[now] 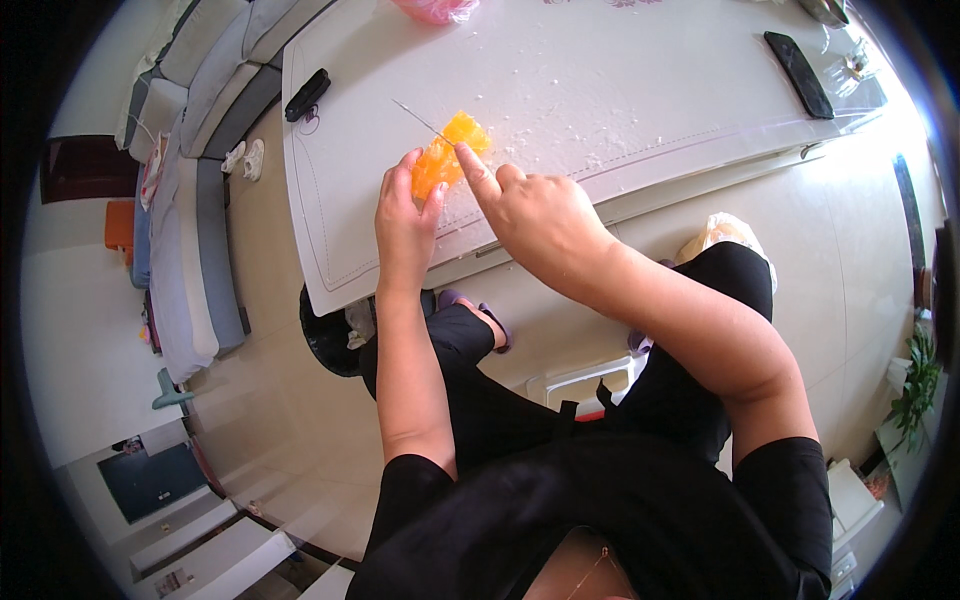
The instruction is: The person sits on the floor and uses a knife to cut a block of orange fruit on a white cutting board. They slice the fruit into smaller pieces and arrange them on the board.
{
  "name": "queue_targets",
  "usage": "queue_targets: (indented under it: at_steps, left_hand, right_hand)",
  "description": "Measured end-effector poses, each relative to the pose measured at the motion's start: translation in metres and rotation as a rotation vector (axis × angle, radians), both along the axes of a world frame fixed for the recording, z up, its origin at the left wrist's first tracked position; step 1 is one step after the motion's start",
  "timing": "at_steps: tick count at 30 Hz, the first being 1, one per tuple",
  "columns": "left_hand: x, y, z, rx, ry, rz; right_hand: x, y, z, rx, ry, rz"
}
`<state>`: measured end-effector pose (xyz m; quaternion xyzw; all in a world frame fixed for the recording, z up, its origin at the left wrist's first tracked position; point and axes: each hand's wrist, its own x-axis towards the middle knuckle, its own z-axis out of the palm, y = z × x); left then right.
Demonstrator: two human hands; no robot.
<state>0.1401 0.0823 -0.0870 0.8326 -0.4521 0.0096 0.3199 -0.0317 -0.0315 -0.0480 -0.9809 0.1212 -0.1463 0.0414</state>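
Note:
A translucent orange-yellow block point(433, 166) with a rough, faceted surface sits at the near part of the white table point(600, 67). My left hand point(405, 214) grips it from the near left side, with the thumb and fingers around its lower end. In my right hand point(544, 210) is a thin metal blade point(421, 120), its index finger stretched along the blade. That blade crosses over the upper part of the block, and its tip points to the far left. My right palm hides the handle. Pale crumbs point(540, 139) are scattered to the right of the block.
A black case point(307, 95) lies at the table's left edge, and a smartphone point(799, 75) lies at the right. A pink plastic bag point(435, 7) is at the far side. Below the table's near left corner stands a black bin point(322, 341). A grey sofa point(214, 105) is farther left.

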Motion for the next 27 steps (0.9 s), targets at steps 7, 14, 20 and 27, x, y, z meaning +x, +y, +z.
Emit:
queue_targets:
  at_steps: [7,14,20,27]
  left_hand:
    - [-0.0001,-0.0004,-0.0011,-0.009,0.008,0.007]
    - [-0.0006,0.0005,0.0012,-0.004,0.001,0.003]
    - [-0.0029,-0.0024,0.0025,0.012,0.017,0.005]
    - [-0.0016,-0.0011,0.0008,0.000,0.024,0.003]
  right_hand:
    - [-0.0010,0.0043,-0.0013,0.040,0.008,0.018]
    - [0.0002,0.0051,0.0003,0.092,0.069,0.006]
    - [0.0006,0.0042,-0.0005,0.084,0.090,0.005]
    - [0.0026,0.0057,0.0013,0.085,0.123,0.003]
